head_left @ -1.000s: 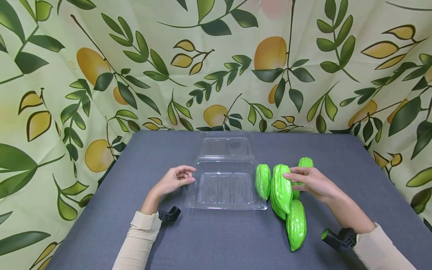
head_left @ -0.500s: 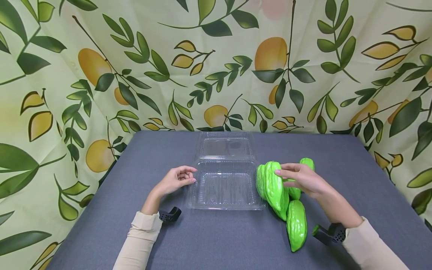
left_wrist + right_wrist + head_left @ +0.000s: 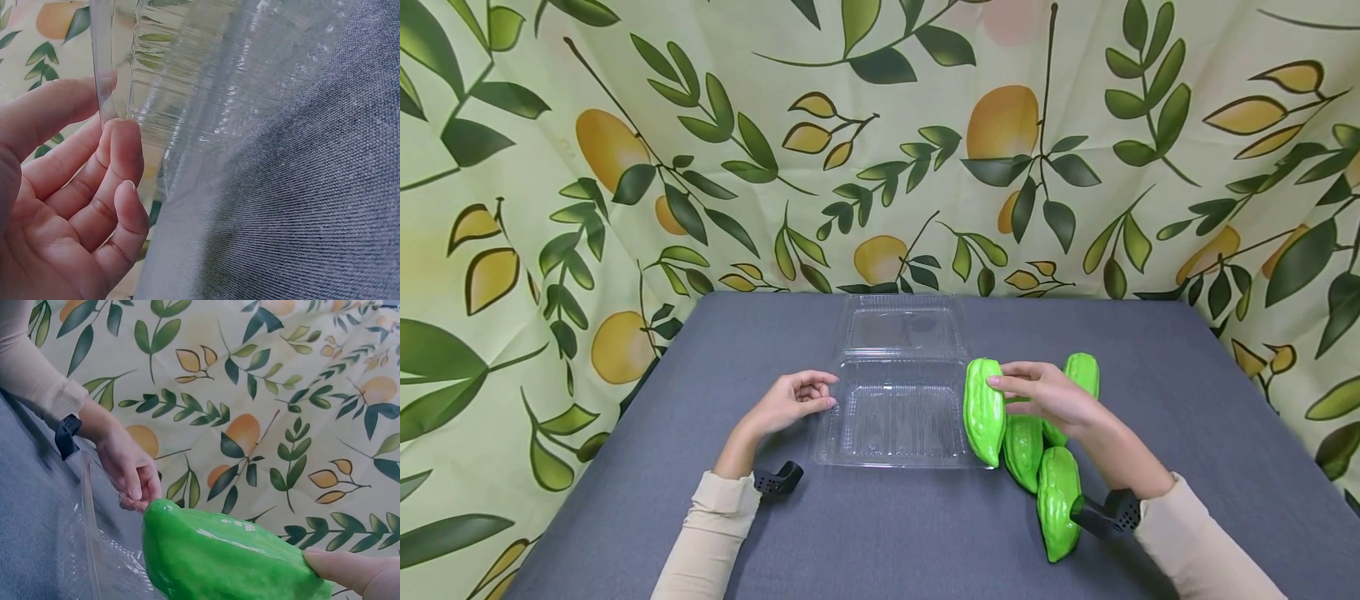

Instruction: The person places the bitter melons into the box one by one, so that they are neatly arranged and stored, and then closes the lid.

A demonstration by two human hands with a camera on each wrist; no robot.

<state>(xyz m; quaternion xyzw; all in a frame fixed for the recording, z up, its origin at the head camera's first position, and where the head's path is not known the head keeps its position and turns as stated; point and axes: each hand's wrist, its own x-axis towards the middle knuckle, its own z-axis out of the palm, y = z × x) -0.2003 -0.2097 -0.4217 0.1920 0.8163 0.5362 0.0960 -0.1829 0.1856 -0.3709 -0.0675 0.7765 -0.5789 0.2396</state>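
Head view's the one to look at here: the green gourd [image 3: 982, 417] sits right over the right rim of the clear container [image 3: 898, 421], so the hollow of that container is directly to its left, literally next door. Long axis runs near-to-far, with the near end angled a touch right, so it's pretty much lined up with the container's right edge rather than crossing it. Can't tell from this angle if it's touching the rim or just hanging above it. Right hand [image 3: 1056, 396] is obviously the closer one and has a hold on the gourd up by its far end, coming in from the right, thumb on the skin, leaving the near end free. Right wrist view backs that up, thumb at one end and the other end pointing off toward the container. Left hand [image 3: 786, 402] is way over on the opposite side, and it looks like thumb and fingertips are pinching the left rim. The lid [image 3: 901, 327] is folded back toward the far edge of the worktop [image 3: 865, 542]. Rest of the loose gourds [image 3: 1060, 479] are bunched off the container's right edge, partly under the right hand, fwiw.
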